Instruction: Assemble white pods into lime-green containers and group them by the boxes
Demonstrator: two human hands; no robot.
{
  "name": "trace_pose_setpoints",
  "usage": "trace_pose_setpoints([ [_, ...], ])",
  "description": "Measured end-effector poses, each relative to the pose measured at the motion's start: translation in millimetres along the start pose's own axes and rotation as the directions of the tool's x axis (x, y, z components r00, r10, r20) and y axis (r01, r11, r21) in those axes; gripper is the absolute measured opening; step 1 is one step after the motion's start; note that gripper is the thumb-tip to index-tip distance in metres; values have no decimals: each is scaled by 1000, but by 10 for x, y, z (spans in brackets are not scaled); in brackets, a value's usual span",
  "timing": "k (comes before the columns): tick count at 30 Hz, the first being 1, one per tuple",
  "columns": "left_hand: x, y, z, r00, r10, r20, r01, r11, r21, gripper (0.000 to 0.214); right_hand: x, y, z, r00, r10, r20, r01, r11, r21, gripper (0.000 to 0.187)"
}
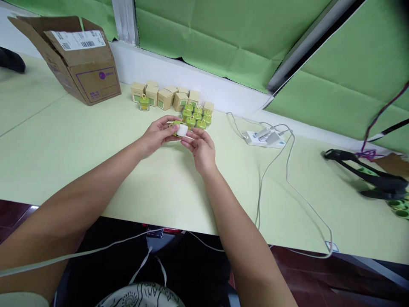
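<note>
Both my hands meet over the pale green table just in front of a cluster of small green bottles. My left hand and my right hand pinch together a small green bottle with a white base, fingers closed round it. Behind the cluster stands a row of small tan boxes. One more green bottle stands alone in front of the row's left end.
An open cardboard carton lies at the back left. A white power strip with plugs and grey cables sits to the right. Black-handled tools lie at the far right. Green cloth covers the wall behind.
</note>
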State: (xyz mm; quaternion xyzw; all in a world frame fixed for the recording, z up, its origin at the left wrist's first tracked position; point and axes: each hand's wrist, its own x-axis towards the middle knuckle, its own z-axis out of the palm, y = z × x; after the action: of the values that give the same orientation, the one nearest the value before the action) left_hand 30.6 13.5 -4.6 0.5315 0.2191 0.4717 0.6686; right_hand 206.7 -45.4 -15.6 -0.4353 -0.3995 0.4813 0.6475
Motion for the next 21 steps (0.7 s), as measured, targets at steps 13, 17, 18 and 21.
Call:
trace_pose_setpoints([
  [13,-9,-1,6,1000,-20,13,19,1000,13,65,28,-32,-45,991,-33,-130,22,996,-87,41],
  [17,-10,-1,12,999,-32,33,32,999,6,64,45,33,-57,983,-176,-50,164,969,-186,76],
  [18,-7,0,12,999,-29,28,29,1000,3,64,56,50,-71,982,-179,-69,161,965,-209,77],
  [21,1,4,11,1000,-10,3,10,1000,-5,65,97,73,-130,971,-155,-181,116,971,-210,61],
])
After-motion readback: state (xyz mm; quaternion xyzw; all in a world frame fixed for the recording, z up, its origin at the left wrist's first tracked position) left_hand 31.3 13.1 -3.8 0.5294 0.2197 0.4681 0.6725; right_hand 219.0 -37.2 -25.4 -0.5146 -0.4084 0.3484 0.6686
